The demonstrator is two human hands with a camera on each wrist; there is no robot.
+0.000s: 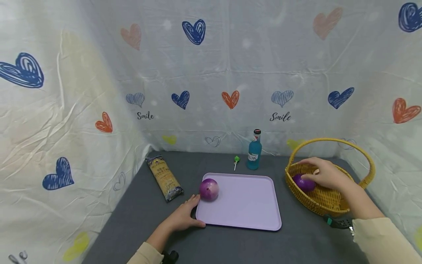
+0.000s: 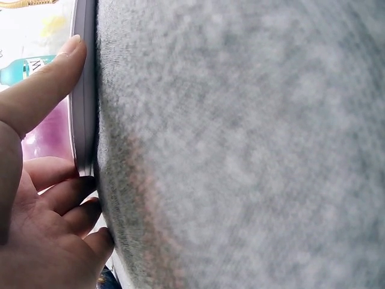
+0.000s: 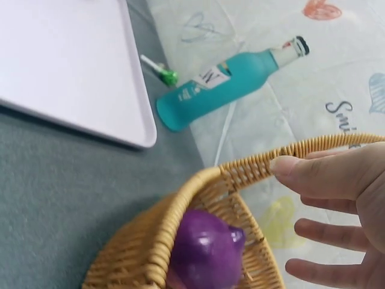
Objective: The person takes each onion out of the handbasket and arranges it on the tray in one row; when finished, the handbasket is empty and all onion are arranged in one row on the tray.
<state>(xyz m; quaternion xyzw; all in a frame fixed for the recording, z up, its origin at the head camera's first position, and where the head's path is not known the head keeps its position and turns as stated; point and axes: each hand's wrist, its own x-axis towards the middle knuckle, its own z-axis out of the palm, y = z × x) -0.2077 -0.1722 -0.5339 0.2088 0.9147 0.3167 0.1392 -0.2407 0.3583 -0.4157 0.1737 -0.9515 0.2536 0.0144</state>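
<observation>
My left hand [image 1: 185, 215] touches the near left corner of a lilac tray [image 1: 245, 205], thumb along its front side and fingers at its left side. On the tray's left side sits a purple onion [image 1: 209, 189], just beyond those fingers. My right hand [image 1: 326, 174] is over a yellow wicker basket [image 1: 316, 208], fingers spread. Inside the basket lies a glossy purple lemon-shaped fruit [image 3: 207, 250] with a nub at one end. In the right wrist view, the thumb and fingers stand apart from that fruit, with the thumb overlapping the basket's handle [image 3: 246, 170].
A blue bottle [image 1: 254, 152] stands behind the tray, with a green-topped lollipop [image 1: 236, 161] to its left. Back left lies a yellowish packet [image 1: 165, 178]. A black slotted utensil [image 1: 341, 223] lies by the basket's front. Heart-printed cloth [image 1: 211, 80] encloses the grey table [image 1: 132, 223].
</observation>
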